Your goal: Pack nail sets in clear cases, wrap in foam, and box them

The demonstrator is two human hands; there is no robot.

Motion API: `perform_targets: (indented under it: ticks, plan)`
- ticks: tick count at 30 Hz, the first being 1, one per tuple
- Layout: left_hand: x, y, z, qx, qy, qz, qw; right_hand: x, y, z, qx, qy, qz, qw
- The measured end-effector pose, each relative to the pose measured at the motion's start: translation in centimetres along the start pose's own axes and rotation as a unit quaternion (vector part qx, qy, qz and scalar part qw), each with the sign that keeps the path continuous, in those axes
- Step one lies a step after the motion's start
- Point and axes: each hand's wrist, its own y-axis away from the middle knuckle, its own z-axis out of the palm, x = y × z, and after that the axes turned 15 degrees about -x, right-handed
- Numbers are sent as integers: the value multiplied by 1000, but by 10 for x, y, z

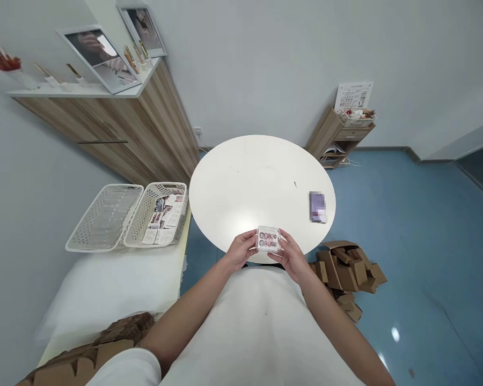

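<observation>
A small clear plastic box (269, 239) is between my two hands, just over the near edge of the white oval table (261, 182). Inside it, or on a card behind its lid, two rows of small pinkish and dark pieces show; they are too small to name. My left hand (242, 250) grips the box's left side with fingers and thumb. On the other side, my right hand (290, 257) grips its right edge. The box's underside is hidden from me.
A purple blurred item (317, 207) lies at the table's right. Left of it, a white basket (184, 222) holds printed cards, beside another basket (74, 246) of clear plastic pieces. Cardboard boxes (348, 271) are heaped on the floor at right. A wood-grain cabinet (161, 112) stands behind.
</observation>
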Motion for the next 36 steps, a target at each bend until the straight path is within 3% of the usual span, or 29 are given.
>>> perform_targets:
  ticks: [8,15,20,30,36]
  plan:
    - [-3,-1,1,16,-23,7,1000,14,4,0,65,4,-32,997]
    - [-11,4,9,6,-197,-36,980,14,12,-3,104,0,-74,992]
    - [-18,-2,15,4,-230,-9,973,14,14,-9,117,15,-58,991]
    - [-11,-17,31,15,-218,-31,975,-14,6,-29,59,2,-15,998]
    - [-12,-32,39,53,-259,-33,964,-25,0,-46,44,9,-2,999]
